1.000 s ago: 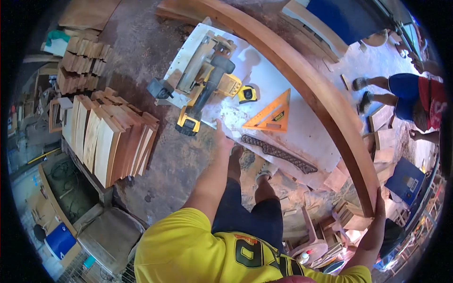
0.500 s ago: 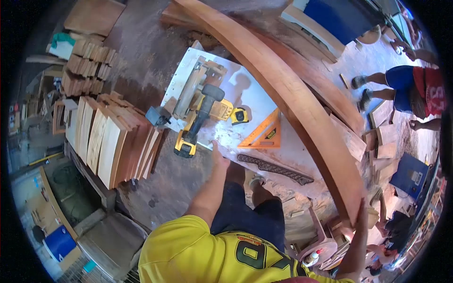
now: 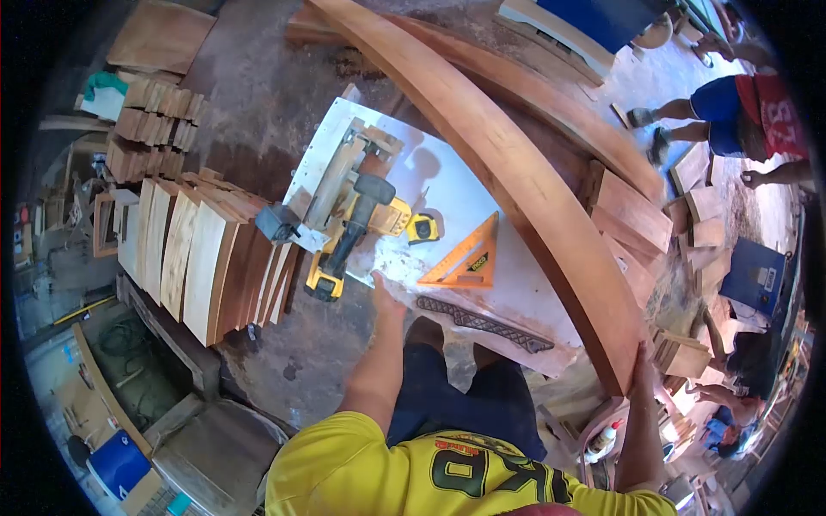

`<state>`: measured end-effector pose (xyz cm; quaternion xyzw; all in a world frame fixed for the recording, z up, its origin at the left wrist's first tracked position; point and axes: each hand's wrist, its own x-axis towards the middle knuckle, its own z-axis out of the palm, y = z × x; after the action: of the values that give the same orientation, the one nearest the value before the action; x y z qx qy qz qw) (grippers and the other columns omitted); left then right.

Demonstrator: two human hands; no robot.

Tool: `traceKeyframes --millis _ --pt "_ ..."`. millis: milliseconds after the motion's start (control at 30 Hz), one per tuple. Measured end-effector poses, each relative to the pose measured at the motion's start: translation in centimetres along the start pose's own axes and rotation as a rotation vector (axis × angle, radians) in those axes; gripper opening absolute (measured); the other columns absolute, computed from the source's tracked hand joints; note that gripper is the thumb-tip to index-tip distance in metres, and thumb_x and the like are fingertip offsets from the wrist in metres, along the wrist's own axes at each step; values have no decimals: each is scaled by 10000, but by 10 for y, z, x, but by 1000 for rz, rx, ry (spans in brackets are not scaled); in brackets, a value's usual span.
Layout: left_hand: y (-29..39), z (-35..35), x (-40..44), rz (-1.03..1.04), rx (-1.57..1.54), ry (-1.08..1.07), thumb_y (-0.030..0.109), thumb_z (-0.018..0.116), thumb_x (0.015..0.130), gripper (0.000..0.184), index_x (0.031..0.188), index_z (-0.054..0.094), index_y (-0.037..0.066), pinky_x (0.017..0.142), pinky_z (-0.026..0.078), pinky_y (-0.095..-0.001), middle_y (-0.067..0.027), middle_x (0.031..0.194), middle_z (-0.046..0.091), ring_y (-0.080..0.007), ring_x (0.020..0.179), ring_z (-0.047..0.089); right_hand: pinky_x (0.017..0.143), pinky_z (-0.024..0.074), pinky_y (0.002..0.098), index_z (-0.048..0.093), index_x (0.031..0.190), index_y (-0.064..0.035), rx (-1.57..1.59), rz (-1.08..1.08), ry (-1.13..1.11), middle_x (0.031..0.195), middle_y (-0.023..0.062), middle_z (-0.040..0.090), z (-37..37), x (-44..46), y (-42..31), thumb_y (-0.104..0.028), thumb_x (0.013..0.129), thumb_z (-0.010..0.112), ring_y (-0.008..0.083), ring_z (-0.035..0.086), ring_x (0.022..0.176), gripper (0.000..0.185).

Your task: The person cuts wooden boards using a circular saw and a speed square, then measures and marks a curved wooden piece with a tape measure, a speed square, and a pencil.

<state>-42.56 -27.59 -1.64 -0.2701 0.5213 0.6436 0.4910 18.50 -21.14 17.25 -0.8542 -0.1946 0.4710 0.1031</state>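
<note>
Along the desk (image 3: pixel 525 292), its right side is crossed by the curved beam (image 3: pixel 516 172), whose ends reach past the surface. Between beam and speed square (image 3: pixel 469 258), a bare strip is left; the circular saw (image 3: pixel 361 206) is set near the left edge. The beam is reddish-brown, smooth and bowed, running from top centre to lower right of the frame. Its lower end is held in the right hand's (image 3: pixel 644 370) grip; the left hand's (image 3: pixel 389 297) grip is placed at the desk's near edge, its closure unclear. Compared with earlier, more of the second beam (image 3: pixel 551 103) is exposed.
</note>
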Motion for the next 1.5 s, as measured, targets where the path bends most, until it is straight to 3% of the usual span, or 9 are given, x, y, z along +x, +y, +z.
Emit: traceKeyframes --millis 467,533,600,633,767,867,1000,1400,1500 --pt "1 -19 -1 -60 124 56 547 458 933 684 1373 395 26 1010 405 -459 -117 1329 513 -296 1217 499 900 503 348 430 1340 -19 390 -21 -224 1244 119 584 43 -26 -94 -464 951 493 217 607 1074 595" --pt "12 -37 -6 -40 323 177 562 498 911 624 1214 558 20 875 478 -458 -116 1129 639 -292 1048 608 909 497 349 419 1348 -21 385 -61 -262 1257 119 574 40 -3 -76 -451 955 490 219 600 1085 587" --pt "44 -33 -38 -220 1427 67 534 568 873 525 969 658 25 727 502 -451 -133 883 687 -303 837 659 927 487 352 397 1363 -24 393 -115 -292 1281 120 554 38 15 -51 -427 964 484 222 585 1108 574" --pt "58 -10 -69 283 1786 -72 440 647 830 418 804 659 23 666 502 -455 -178 753 657 -338 725 646 927 487 352 397 1363 -24 396 -121 -326 1281 120 554 44 9 -55 -427 964 484 222 585 1108 574" --pt "138 135 -122 1329 1738 117 306 741 756 477 1103 586 18 807 484 -455 -218 1070 622 -409 933 601 991 436 360 336 1403 -28 387 -117 -284 1353 136 485 62 -45 -88 -416 967 484 231 522 1193 602" --pt "146 145 -87 864 1876 153 325 748 736 634 1249 484 63 855 471 -473 -218 1158 591 -416 1042 574 1004 425 361 319 1412 -34 382 -97 -278 1364 139 472 72 -58 -91 -410 966 487 235 509 1208 607" --pt "155 121 -61 683 1921 102 345 733 744 651 1268 465 66 851 474 -484 -223 1135 604 -415 1032 585 985 442 364 328 1405 -32 404 -64 -281 1341 134 493 72 -53 -64 -414 968 484 236 534 1178 601" --pt "153 93 -97 607 1931 201 327 746 733 632 1263 489 100 809 478 -490 -265 1023 632 -428 969 603 909 481 358 353 1387 -16 309 -118 -105 1288 125 528 78 -29 -13 -475 926 538 235 560 1120 676" --pt "147 93 -112 982 1733 91 219 785 690 620 1201 509 2 881 437 -415 -192 1077 563 -325 995 556 941 462 358 362 1385 -27 394 -162 -130 1292 125 521 88 -63 -41 -423 929 559 236 544 1133 636"
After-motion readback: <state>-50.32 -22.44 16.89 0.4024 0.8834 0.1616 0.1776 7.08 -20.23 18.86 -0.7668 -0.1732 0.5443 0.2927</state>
